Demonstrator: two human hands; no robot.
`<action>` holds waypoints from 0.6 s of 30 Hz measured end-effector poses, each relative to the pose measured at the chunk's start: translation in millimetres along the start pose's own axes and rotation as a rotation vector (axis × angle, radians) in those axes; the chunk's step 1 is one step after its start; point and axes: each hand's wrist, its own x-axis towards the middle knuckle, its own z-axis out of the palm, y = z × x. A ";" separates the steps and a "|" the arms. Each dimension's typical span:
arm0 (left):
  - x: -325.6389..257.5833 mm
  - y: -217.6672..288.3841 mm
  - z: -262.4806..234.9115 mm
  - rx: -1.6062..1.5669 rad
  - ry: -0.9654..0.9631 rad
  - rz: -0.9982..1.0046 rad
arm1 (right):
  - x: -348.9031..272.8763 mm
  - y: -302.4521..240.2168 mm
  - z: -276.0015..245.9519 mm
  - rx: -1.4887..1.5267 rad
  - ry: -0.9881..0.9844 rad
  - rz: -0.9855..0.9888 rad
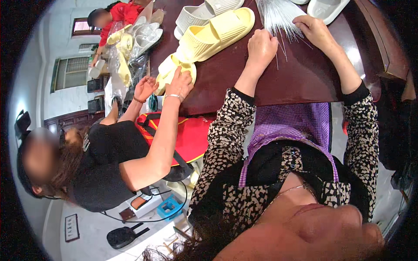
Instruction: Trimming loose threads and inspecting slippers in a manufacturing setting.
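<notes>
A bundle of thin, clear plastic strands lies fanned out on the dark red table, with loose ends pointing toward me. Beside its left edge is my left hand, fingers curled closed; whatever they may hold is hidden. My right hand reaches in from the other side, thumb and forefinger closing on strands at the bundle's right edge. Left of my hands sit a pair of yellow slide sandals and a pale grey pair. Another light grey slide stands behind my right hand.
At my left, a co-worker in black holds a yellow slipper at the table edge. Beyond, a person in red works near bagged slippers. A red bag and a blue stool are below the table's left side.
</notes>
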 end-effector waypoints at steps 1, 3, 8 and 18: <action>0.6 0.3 0.3 0.000 -0.003 0.001 | -0.3 1.2 0.7 -0.006 0.004 -0.011; 2.2 0.7 0.7 0.000 -0.032 -0.056 | -0.9 3.7 1.7 -0.018 0.012 -0.033; 4.4 0.1 4.2 0.013 0.024 -0.009 | -1.4 2.2 1.8 -0.022 0.012 -0.072; 6.1 -2.6 5.2 0.046 -0.031 -0.102 | -2.1 -0.2 3.0 -0.046 0.006 -0.060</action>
